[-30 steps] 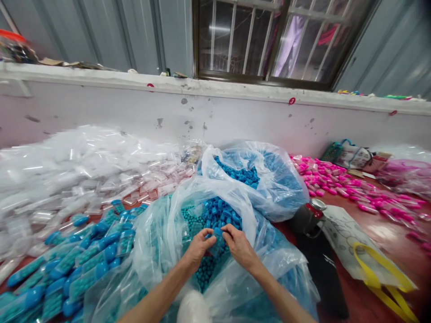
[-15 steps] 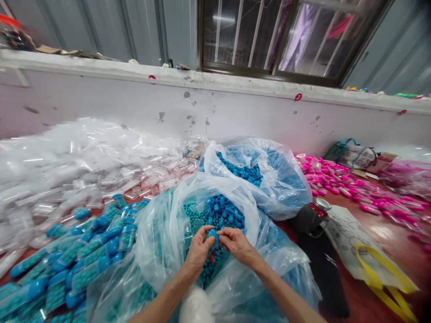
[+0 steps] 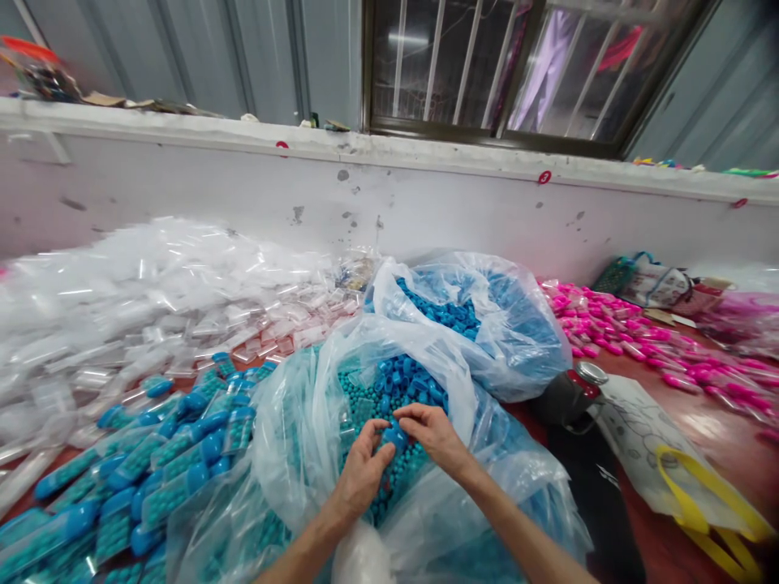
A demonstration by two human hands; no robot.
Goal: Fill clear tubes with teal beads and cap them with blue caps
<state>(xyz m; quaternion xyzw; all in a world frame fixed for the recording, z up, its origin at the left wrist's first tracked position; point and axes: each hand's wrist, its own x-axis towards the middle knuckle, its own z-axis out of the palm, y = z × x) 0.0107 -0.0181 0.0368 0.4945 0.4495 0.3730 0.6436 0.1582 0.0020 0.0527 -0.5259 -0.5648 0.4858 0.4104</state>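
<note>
Both my hands are over the mouth of an open clear plastic bag [image 3: 286, 422] of teal beads [image 3: 359, 393] and loose blue caps [image 3: 411, 377]. A rounded blue cap [image 3: 395, 436] sits between them. My left hand [image 3: 365, 469] is closed round it from the left, with thumb and fingers curled. From the right, my right hand [image 3: 431, 434] reaches its pinched fingertips to the top of the same cap. What lies beneath the cap is mostly hidden by my fingers.
Bead-filled clear containers with blue ends [image 3: 176, 446] are heaped at left, before a pile of empty clear containers [image 3: 134, 300]. Behind stands another bag of blue caps [image 3: 517, 324]. At right are pink-capped containers [image 3: 645, 337], a dark mug [image 3: 565, 397] and a yellow-handled bag [image 3: 645, 438].
The view has shifted slightly, so the scene sits a little further right. My right hand's fingers have moved to the top of the blue cap; the left has loosened slightly around it.
</note>
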